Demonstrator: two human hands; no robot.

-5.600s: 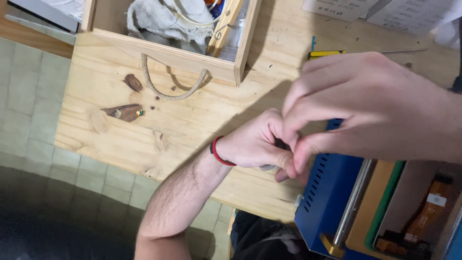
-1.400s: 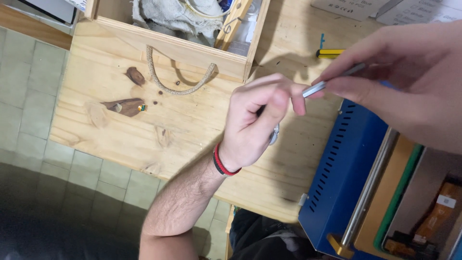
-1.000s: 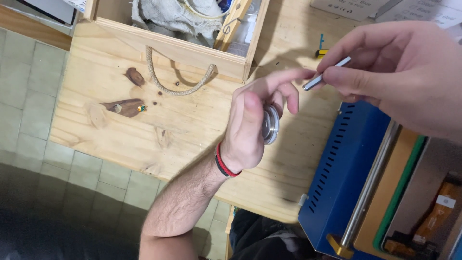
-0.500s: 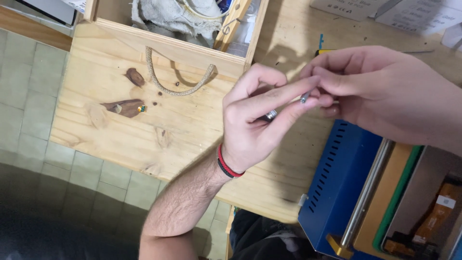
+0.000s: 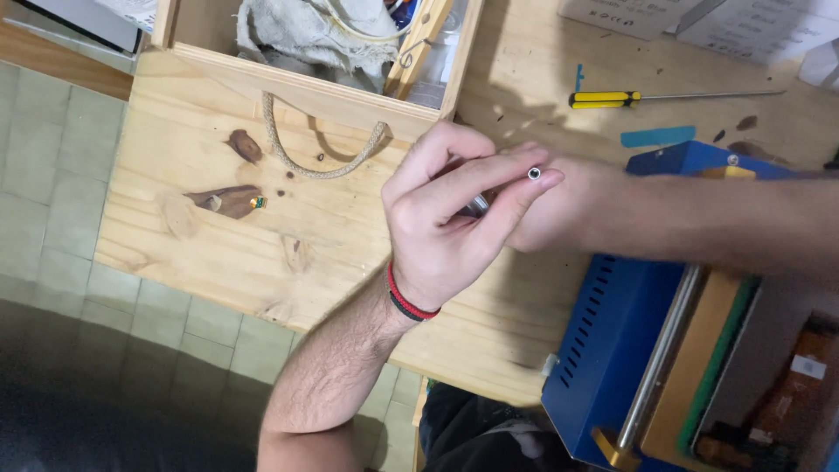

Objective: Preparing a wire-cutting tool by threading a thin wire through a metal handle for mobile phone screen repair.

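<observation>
a wooden box [image 5: 315,83] with a rope handle is set at the back of the table [image 5: 218,253]; a small metal ring [image 5: 534,173] is pinched between thumb and forefinger of the left hand [image 5: 446,218], raised as if for inspection; the right hand [image 5: 546,214] is mostly hidden behind it, so its fingers cannot be told; a screwdriver [image 5: 612,99] lies beyond
</observation>
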